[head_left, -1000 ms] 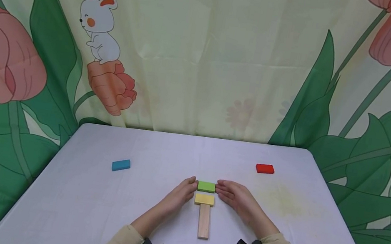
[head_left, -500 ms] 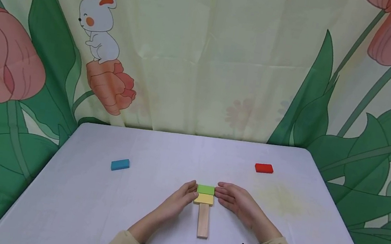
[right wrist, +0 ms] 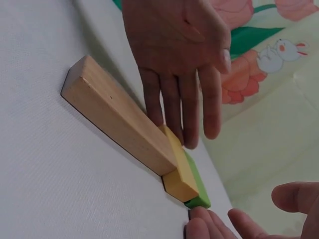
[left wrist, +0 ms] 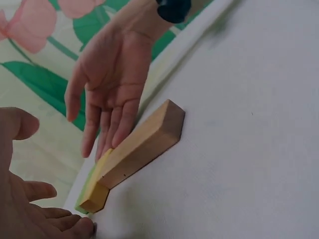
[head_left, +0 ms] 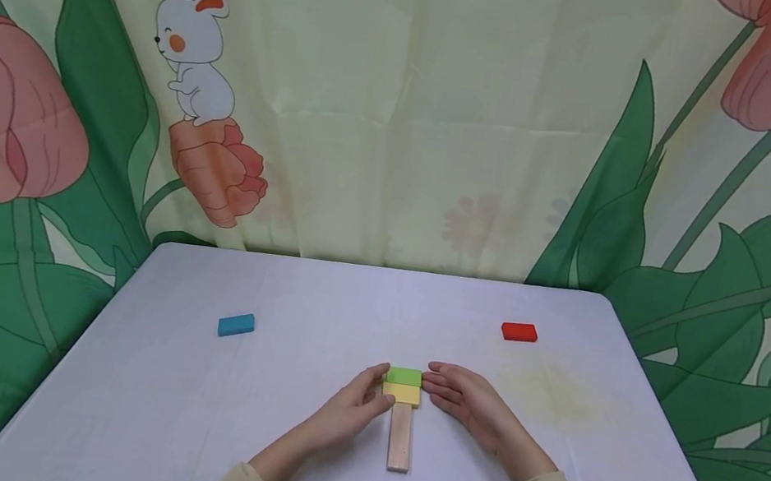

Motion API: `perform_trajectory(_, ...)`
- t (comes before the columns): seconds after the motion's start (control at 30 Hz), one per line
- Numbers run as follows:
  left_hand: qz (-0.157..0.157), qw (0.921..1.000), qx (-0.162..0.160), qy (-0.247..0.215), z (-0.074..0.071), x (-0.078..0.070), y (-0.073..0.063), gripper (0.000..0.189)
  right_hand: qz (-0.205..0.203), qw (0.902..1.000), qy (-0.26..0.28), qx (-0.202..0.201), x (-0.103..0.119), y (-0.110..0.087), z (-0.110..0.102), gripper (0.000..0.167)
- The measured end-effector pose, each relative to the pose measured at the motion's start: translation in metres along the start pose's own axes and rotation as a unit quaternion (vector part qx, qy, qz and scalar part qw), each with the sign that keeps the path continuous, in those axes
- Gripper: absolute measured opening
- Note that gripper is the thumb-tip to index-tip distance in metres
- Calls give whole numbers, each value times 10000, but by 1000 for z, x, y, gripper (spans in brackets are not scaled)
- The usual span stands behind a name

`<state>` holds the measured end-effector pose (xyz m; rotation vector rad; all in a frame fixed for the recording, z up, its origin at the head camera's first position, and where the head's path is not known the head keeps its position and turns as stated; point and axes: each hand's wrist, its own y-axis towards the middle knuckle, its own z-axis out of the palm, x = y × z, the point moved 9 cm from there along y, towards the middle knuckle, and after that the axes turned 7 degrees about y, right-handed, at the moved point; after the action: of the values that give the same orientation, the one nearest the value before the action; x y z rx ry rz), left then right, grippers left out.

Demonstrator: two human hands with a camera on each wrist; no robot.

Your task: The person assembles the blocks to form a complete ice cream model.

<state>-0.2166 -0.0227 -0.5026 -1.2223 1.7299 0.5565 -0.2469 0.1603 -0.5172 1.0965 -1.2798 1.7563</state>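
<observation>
A plain wood-coloured block (head_left: 400, 440) lies lengthwise on the table. Across its far end sits a yellow block (head_left: 405, 396), and a green block (head_left: 403, 376) lies directly against the yellow one's far side. At the left end of these two is my left hand (head_left: 347, 409), its fingers fairly straight and its thumb near the yellow block. My right hand (head_left: 473, 407) stands on the opposite side with extended fingers close to the green block's right end. In the left wrist view the fingertips of the right hand (left wrist: 115, 84) reach the coloured blocks; exact contact is hard to tell.
A blue block (head_left: 236, 325) lies to the left, and a red block (head_left: 519, 332) farther back on the right. The white-covered table (head_left: 144, 404) ends at a curtain (head_left: 405, 110) printed with tulips and a rabbit.
The green block has come nearer, closing the gap to the yellow block. Both hands have shifted slightly toward the person, and the left thumb has spread toward the yellow block.
</observation>
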Motion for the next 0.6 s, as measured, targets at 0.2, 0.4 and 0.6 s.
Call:
perform_trajectory(0.2,-89,9960,-11,891,5,-8,-10,78,-143,9997,-219,-25,2,0,0,54)
perform_trajectory(0.4,-161,9967,2,791,7,-11,-10,79,-163,9991,-344,205,1,0,5,55)
perform_trajectory(0.6,-212,9980,-17,598,7,-9,-8,78,-164,9990,-285,289,0,1,6,54)
